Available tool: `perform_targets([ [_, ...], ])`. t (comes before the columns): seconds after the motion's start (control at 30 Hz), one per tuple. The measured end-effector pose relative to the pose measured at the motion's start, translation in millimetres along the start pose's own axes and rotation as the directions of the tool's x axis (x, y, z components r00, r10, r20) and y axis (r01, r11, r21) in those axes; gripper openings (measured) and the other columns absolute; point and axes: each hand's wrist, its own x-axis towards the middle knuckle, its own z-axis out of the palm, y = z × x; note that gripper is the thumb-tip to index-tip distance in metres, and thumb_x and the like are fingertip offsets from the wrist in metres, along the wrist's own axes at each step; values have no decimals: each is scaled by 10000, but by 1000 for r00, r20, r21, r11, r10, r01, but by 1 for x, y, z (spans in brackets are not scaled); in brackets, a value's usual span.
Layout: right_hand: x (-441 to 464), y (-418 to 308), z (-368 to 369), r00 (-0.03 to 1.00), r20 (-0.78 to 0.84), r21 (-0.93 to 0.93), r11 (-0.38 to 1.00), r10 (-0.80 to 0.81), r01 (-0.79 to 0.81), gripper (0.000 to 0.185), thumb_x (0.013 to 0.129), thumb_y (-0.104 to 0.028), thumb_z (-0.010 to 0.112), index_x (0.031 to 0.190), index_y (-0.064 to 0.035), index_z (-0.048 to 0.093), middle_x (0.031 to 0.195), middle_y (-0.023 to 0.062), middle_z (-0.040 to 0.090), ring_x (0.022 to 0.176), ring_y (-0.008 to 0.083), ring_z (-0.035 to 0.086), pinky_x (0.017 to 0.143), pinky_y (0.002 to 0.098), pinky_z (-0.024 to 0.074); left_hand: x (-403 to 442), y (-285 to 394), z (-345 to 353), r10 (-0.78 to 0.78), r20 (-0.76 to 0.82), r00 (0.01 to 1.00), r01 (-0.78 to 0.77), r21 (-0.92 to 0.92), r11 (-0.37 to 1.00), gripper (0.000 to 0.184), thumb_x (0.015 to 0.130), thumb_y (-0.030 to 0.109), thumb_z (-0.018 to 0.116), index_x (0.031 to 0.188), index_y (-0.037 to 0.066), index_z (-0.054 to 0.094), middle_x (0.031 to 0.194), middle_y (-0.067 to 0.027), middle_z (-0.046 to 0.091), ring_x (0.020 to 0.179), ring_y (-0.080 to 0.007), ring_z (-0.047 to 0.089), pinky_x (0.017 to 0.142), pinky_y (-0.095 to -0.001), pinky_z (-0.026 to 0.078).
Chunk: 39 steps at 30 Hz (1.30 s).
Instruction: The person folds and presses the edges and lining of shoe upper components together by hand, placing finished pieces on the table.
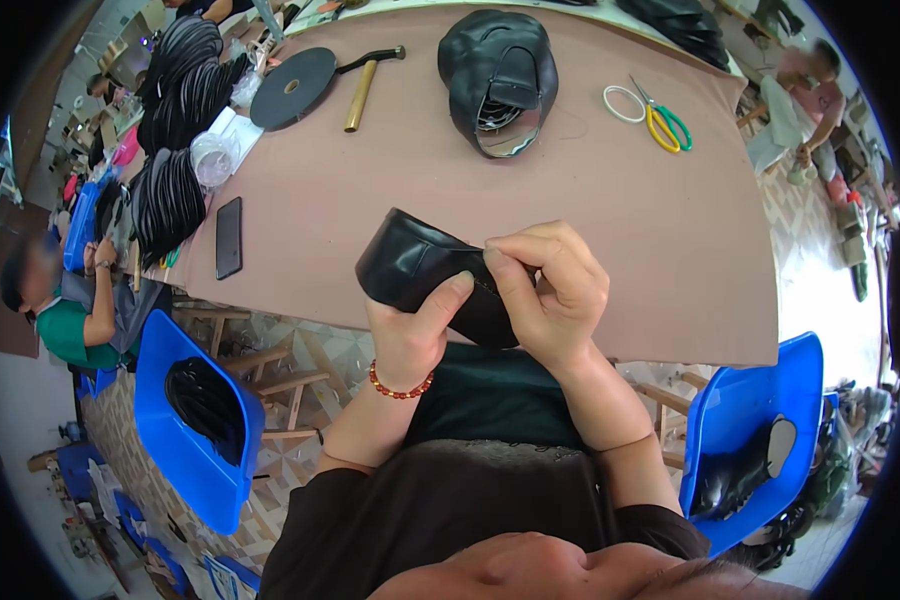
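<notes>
A black leather piece (410,258), shaped like part of a shoe upper, is held up over the table's front edge. My left hand (410,335) grips its lower left side, thumb pressed on the surface near a stitched line. At its upper right edge, the fingertips of my right hand (555,285) pinch the rim, with the thumb and index finger close together. A red beaded bracelet (401,393) circles my left wrist. Part of the piece is hidden behind both hands.
On the brown-covered table (610,220) lie a hammer (362,95), a black tape roll (293,88), a phone (229,238), scissors (662,125), a white ring (625,103) and a black leather bundle (498,75). Blue bins (240,490) (805,385) flank me. Other people sit left and right.
</notes>
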Motion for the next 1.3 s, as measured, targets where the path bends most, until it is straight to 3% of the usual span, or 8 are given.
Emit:
perform_targets([
  [0.07, -3, -2, 0, 1000, 7, -48, 999, -11, 12, 129, 720, 25, 720, 837, -17, 684, 771, 59, 633, 618, 149, 593, 510, 253, 455, 1, -4, -6, -34, 16, 999, 36, -95, 995, 219, 789, -84, 626, 995, -12, 608, 901, -53, 656, 818, -119, 624, 747, -264, 501],
  [0.2, 3, 6, -11, 837, 238, -212, 815, -492, 540, 196, 601, -67, 660, 791, -21, 664, 747, 3, 557, 589, 122, 538, 484, 242, 418, -2, 4, -8, -176, 35, 984, 180, -222, 958, 258, 786, -90, 614, 1029, -6, 590, 921, -53, 651, 840, -137, 632, 750, -267, 504],
  [0.5, 23, -16, -28, 729, 582, -97, 860, -359, 501, 266, 599, -19, 658, 862, 19, 646, 755, 45, 543, 557, 158, 516, 474, 280, 424, -1, 8, -19, -278, 171, 945, 314, -243, 918, 279, 793, -52, 606, 1066, 1, 581, 972, -85, 659, 900, -166, 631, 805, -298, 499],
  [0.7, 15, -29, -17, 726, 636, -215, 843, -262, 493, 260, 620, -87, 678, 855, 0, 608, 782, 52, 498, 676, 182, 546, 548, 295, 479, 3, 1, -22, -267, 43, 963, 267, -308, 913, 194, 817, -8, 624, 1008, 2, 593, 904, -73, 658, 830, -157, 634, 767, -284, 503],
  [0.87, 28, -8, -14, 762, 646, 237, 960, -43, -147, 492, 666, -164, 812, 1076, 18, 611, 933, 49, 611, 849, 224, 619, 765, 335, 501, 22, -4, -42, -304, 76, 950, 304, -464, 832, 125, 865, 106, 617, 923, -4, 616, 807, -89, 652, 726, -172, 647, 661, -306, 542],
  [0.97, 10, 4, -1, 632, 728, 439, 528, 264, -727, 419, 744, -76, 794, 1101, -1, 589, 1011, 24, 621, 945, 134, 597, 887, 293, 477, 30, 3, -41, -375, 39, 926, 343, -502, 794, 143, 871, 129, 627, 922, -4, 611, 778, -83, 641, 694, -171, 637, 662, -308, 545],
  [1.23, 12, 19, 11, 652, 661, 462, 483, 372, -743, 345, 758, 37, 759, 1037, 9, 560, 977, 51, 617, 918, 113, 598, 832, 271, 498, 23, 0, -30, -187, 85, 979, 203, -541, 816, 331, 852, 171, 686, 1117, 23, 553, 1029, -63, 615, 928, -173, 615, 834, -337, 504],
  [1.3, 11, 21, 8, 632, 690, 474, 440, 351, -762, 374, 748, 19, 775, 1051, 14, 557, 976, 56, 615, 913, 121, 599, 820, 274, 501, 13, -2, -30, -152, 49, 987, 159, -333, 929, 284, 822, 62, 659, 1079, -17, 570, 980, -80, 633, 921, -168, 624, 844, -318, 496],
])
